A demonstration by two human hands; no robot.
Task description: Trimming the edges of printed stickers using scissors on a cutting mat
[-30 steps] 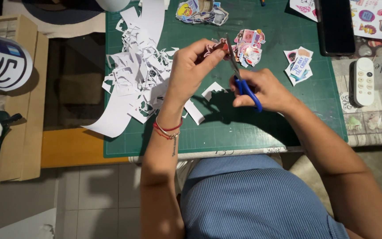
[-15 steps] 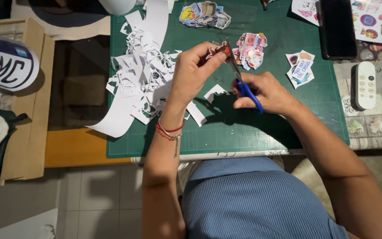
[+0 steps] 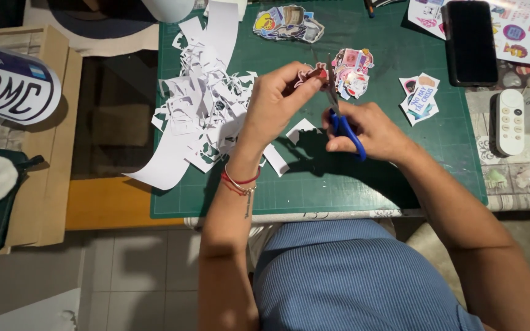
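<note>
My left hand [image 3: 275, 101] pinches a small pinkish sticker cut-out [image 3: 311, 74] above the green cutting mat [image 3: 363, 190]. Blue-handled scissors [image 3: 342, 116] are in my right hand [image 3: 369, 130], blades pointing up and away at the cut-out's right edge. Red bracelets circle my left wrist. Small white paper offcuts [image 3: 300, 129] lie on the mat right under my hands.
A heap of white paper scraps [image 3: 200, 113] covers the mat's left part. Piles of cut stickers [image 3: 352, 72] [image 3: 288, 22] [image 3: 419, 97] lie beyond my hands. A black phone [image 3: 472, 41], a white remote [image 3: 510, 121] and a sticker sheet [image 3: 522, 24] are at right.
Both hands stay close together over the mat, with the scissors working at the cut-out; only small shifts of fingers and view.
</note>
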